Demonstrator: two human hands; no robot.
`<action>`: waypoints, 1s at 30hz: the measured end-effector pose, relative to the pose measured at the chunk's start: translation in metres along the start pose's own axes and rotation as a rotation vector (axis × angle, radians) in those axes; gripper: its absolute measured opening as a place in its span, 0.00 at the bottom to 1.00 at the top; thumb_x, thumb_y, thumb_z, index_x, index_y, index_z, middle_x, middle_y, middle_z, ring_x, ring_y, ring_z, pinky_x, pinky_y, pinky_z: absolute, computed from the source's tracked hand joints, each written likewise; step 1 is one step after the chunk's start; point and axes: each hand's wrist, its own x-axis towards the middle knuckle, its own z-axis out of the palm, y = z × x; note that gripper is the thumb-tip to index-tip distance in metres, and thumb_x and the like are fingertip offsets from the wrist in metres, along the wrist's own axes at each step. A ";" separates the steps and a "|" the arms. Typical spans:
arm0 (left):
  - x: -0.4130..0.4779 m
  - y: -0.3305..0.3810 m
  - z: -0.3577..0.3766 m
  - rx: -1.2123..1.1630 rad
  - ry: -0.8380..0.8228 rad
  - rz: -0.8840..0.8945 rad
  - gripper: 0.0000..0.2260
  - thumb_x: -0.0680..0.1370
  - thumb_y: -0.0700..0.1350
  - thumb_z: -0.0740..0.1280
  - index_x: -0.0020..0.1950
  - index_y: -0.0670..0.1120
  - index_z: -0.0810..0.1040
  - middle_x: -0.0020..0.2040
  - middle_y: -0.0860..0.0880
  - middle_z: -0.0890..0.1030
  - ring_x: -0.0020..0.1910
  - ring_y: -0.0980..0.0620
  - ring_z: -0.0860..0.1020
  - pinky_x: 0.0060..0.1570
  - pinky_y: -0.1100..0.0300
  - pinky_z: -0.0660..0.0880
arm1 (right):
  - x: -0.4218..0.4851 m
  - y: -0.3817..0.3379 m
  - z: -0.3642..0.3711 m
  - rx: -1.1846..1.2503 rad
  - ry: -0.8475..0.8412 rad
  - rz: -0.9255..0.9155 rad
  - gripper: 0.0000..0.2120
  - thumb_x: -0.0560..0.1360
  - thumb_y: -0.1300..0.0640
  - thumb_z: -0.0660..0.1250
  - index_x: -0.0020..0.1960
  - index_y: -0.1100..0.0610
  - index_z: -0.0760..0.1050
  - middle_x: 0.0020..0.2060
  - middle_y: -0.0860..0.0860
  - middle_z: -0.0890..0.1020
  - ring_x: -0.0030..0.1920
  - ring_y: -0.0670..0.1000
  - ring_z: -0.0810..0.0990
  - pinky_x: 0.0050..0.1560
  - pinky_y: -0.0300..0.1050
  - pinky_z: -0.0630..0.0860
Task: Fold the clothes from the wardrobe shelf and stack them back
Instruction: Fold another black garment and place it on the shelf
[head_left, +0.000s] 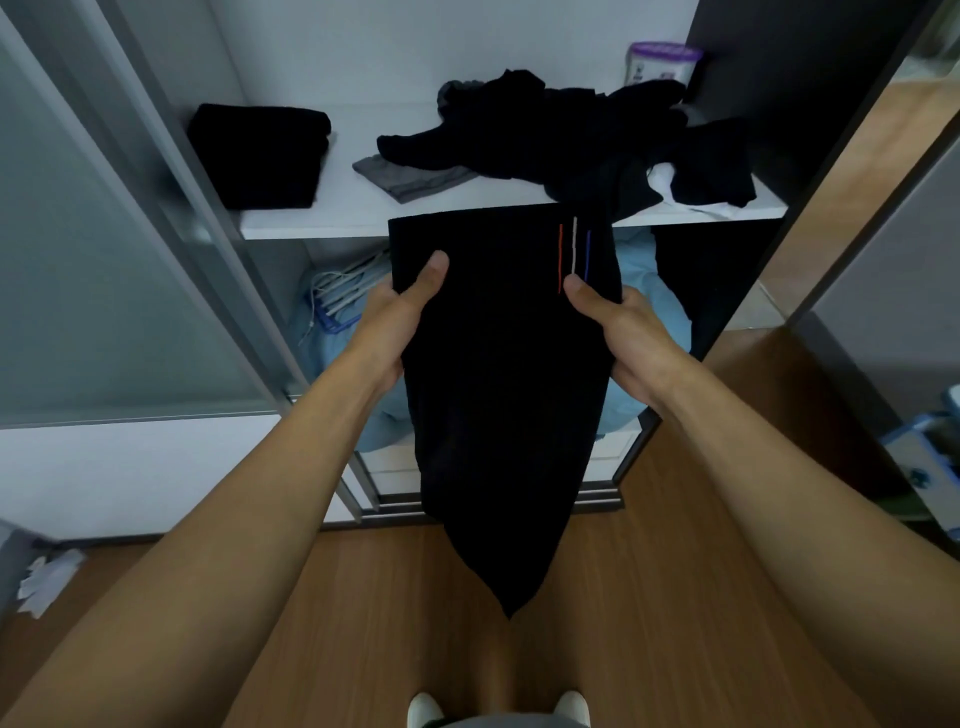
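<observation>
In front of the shelf (322, 221), above the wooden floor (649, 597): a black garment (498, 389) with orange, white and blue stripes, hanging to a point, top edge at the shelf's front. Pinched at its left side by the left hand (395, 322), thumb on the front, fingers hidden behind; pinched likewise at its right side by the right hand (618, 332). On the shelf's left: a folded black stack (260, 156). Centre to right: a loose heap of dark clothes (571, 140), grey piece (410, 179) at its near-left edge. Back right: a purple-lidded tub (662, 62).

Black garment (498, 389) in front of shelf (343, 210)
</observation>
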 end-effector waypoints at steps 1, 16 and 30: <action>-0.001 -0.008 -0.008 0.028 -0.051 -0.066 0.27 0.73 0.62 0.72 0.65 0.47 0.78 0.58 0.48 0.84 0.58 0.49 0.83 0.58 0.57 0.77 | 0.000 0.000 0.003 0.013 -0.011 0.013 0.09 0.77 0.48 0.69 0.47 0.50 0.87 0.49 0.52 0.87 0.52 0.52 0.86 0.51 0.42 0.81; -0.005 -0.005 0.008 -0.177 -0.001 -0.041 0.09 0.79 0.45 0.70 0.57 0.45 0.81 0.52 0.46 0.86 0.51 0.47 0.85 0.46 0.57 0.81 | 0.008 0.012 -0.016 0.203 -0.142 0.291 0.14 0.74 0.46 0.72 0.55 0.51 0.86 0.59 0.53 0.84 0.59 0.52 0.83 0.55 0.44 0.81; 0.003 -0.008 -0.029 -0.136 0.111 -0.262 0.09 0.79 0.34 0.63 0.59 0.39 0.75 0.45 0.40 0.81 0.35 0.47 0.83 0.31 0.56 0.80 | 0.008 0.047 -0.002 0.131 -0.273 0.253 0.16 0.74 0.59 0.75 0.61 0.57 0.82 0.60 0.59 0.83 0.60 0.56 0.82 0.62 0.48 0.79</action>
